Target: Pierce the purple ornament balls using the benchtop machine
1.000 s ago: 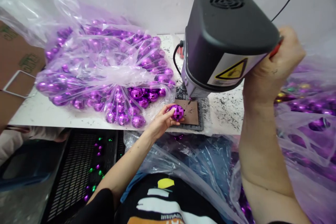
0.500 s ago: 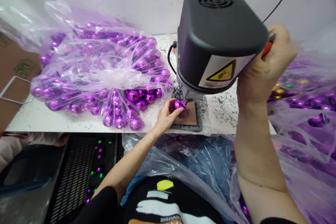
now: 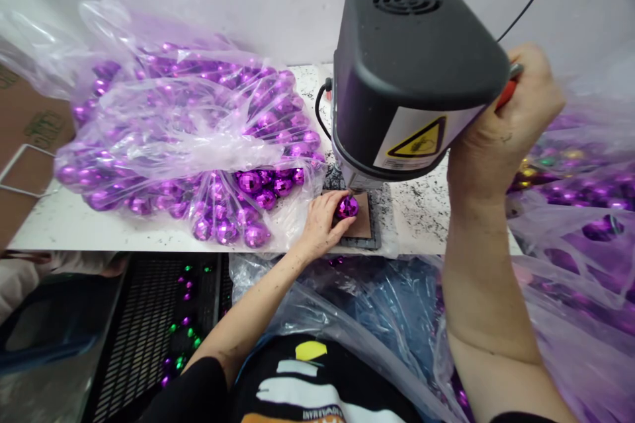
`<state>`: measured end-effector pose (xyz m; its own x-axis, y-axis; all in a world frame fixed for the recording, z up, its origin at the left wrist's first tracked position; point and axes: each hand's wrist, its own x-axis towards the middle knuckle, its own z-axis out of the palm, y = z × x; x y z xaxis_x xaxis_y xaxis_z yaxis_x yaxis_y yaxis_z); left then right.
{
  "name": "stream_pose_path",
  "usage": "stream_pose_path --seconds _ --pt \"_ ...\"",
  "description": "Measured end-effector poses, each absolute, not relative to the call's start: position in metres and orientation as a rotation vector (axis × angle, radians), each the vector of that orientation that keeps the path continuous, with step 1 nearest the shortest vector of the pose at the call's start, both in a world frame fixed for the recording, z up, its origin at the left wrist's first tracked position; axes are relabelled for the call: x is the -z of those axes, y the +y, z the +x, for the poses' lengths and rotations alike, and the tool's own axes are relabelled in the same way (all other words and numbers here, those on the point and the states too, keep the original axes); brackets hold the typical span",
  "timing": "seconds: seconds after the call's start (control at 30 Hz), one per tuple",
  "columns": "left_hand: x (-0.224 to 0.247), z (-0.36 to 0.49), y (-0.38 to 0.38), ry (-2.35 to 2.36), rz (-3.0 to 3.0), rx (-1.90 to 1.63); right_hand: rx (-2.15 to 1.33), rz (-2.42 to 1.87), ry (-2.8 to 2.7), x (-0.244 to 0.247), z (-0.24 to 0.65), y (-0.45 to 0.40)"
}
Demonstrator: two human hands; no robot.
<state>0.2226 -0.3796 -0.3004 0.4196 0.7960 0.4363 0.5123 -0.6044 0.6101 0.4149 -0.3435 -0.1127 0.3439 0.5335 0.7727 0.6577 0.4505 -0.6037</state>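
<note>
A shiny purple faceted ball (image 3: 347, 207) is held between the thumb and fingers of my left hand (image 3: 322, 221), over a brown pad (image 3: 364, 225) on the white table. Right above it stands a black machine (image 3: 421, 59) with a yellow warning label. My right hand (image 3: 528, 99) is wrapped round the machine's red-and-metal handle (image 3: 507, 89) at its right side. The machine's head hides part of what lies under it.
Clear plastic bags of purple balls (image 3: 213, 139) cover the left of the table (image 3: 124, 231). More bagged balls (image 3: 590, 192) lie at the right. A cardboard box (image 3: 30, 139) stands far left, and a black crate (image 3: 143, 337) with small green and purple balls sits below.
The purple ball has moved slightly right and down, and my left hand has turned, its fingers now over the ball's far side. My right hand stays on the handle.
</note>
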Motion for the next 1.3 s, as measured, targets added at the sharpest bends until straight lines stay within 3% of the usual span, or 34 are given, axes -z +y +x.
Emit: stream_pose_path --seconds 0.27,0.5,0.73,1.3 --pt "0.297 0.236 -0.383 1.316 2.214 -0.970 0.204 -1.195 -1.314 0.115 0.418 -0.344" --pt "0.300 0.236 -0.383 1.297 2.256 -0.913 0.524 -1.020 -1.280 0.146 0.408 -0.382" --pt "0.301 0.236 -0.383 1.294 2.279 -0.901 0.458 -0.999 -1.370 0.193 0.411 -0.412" --pt "0.296 0.236 -0.384 1.309 2.249 -0.881 0.280 -1.200 -1.414 0.216 0.412 -0.428"
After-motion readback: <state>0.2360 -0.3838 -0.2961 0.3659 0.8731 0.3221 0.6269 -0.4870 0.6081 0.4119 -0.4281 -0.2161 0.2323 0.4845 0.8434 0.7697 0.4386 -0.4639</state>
